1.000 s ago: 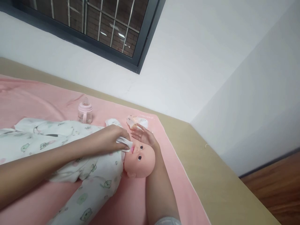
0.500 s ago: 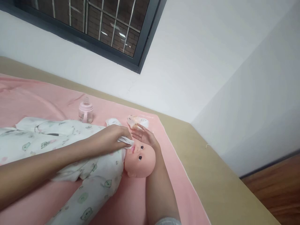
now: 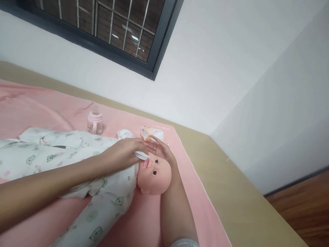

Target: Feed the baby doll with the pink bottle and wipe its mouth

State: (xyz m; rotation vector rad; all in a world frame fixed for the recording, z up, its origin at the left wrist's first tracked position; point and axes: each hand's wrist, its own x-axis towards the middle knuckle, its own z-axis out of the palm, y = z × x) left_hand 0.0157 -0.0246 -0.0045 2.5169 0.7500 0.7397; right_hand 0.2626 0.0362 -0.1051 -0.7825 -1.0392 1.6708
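A baby doll (image 3: 156, 178) in white patterned clothes lies on its back on a pink cloth (image 3: 144, 212), its bald head toward the right. My left hand (image 3: 128, 149) reaches over the doll's chest, closed on a folded white wipe (image 3: 142, 155). The wipe is at the doll's mouth and cheek. My right hand (image 3: 161, 148) is on the far side of the doll's head, palm toward it, with fingers stretched out and apart. Part of that hand is hidden behind the head. A peach-and-white soft packet (image 3: 147, 132) lies just beyond the right fingertips.
A pink-lidded baby bottle (image 3: 95, 121) with a handle stands on the cloth beyond the doll's body. The tan surface (image 3: 218, 192) beneath shows along the right and back edges. A white wall (image 3: 190, 89) and a dark-framed window (image 3: 128, 65) rise behind.
My left hand and the wipe have shifted very slightly right along the doll's cheek. The right hand keeps its place beside the head.
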